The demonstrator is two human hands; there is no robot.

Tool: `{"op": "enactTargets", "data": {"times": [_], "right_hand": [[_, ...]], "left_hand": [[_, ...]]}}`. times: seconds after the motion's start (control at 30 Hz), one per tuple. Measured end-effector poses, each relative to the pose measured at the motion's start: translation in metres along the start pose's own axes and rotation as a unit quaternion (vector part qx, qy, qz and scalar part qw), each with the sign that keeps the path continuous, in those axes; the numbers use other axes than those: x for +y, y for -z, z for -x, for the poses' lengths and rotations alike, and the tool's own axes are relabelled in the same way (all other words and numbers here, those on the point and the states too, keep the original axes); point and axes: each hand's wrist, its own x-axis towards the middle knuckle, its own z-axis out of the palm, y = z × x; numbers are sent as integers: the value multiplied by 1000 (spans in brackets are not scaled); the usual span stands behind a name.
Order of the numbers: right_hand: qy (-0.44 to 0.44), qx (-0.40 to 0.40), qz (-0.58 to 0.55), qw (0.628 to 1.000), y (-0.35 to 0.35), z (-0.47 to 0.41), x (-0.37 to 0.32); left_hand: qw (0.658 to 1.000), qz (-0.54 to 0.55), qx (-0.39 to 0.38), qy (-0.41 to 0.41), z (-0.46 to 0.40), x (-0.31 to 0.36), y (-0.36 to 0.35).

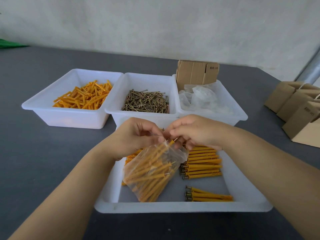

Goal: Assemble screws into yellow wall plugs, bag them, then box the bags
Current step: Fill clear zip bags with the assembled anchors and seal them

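On the far left of the grey table (43,153) sits a white bin of loose yellow plugs (84,97), then a bin of screws (147,101), then a bin of clear bags (204,97) with a flattened carton (195,71) standing behind it. Nearer the person lies a wide white tray (181,207). Over it the left hand (136,135) pinches the mouth of a clear bag (152,174), fingers curled on the plastic, so the bag hangs slanting down into the tray, well filled with plugs that already carry screws. Just beside it the right hand (195,132) has its fingertips closed around one assembled plug (172,142) at the bag's opening, the screw head poking out. Further right in the tray rests a neat row of finished plugs (202,163), and a smaller bunch (207,196) near the front rim. At the far right edge stand folded cardboard boxes (294,108). The step in hand looks like bagging: this piece is going in. Next, I judge, the right hand must slide it fully inside while the left keeps the mouth open, then reach to the row for more, or close the bag if it is full.
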Motion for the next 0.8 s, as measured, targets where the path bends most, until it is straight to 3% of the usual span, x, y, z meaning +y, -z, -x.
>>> {"op": "enactTargets", "data": {"times": [0.2, 0.5, 0.63, 0.7, 0.8], "right_hand": [[39, 44, 113, 992, -6, 5, 0], [110, 145, 185, 966, -24, -6, 7], [137, 195, 184, 954, 1, 9, 8], [100, 147, 206, 962, 16, 23, 12], [-3, 5, 294, 956, 23, 42, 27]], "left_hand": [[1000, 21, -6, -2, -1, -1, 1], [1000, 21, -20, -10, 0, 0, 0], [1000, 16, -3, -5, 0, 3, 0], [1000, 5, -3, -2, -1, 3, 0], [1000, -2, 2, 2, -2, 3, -1]]}}
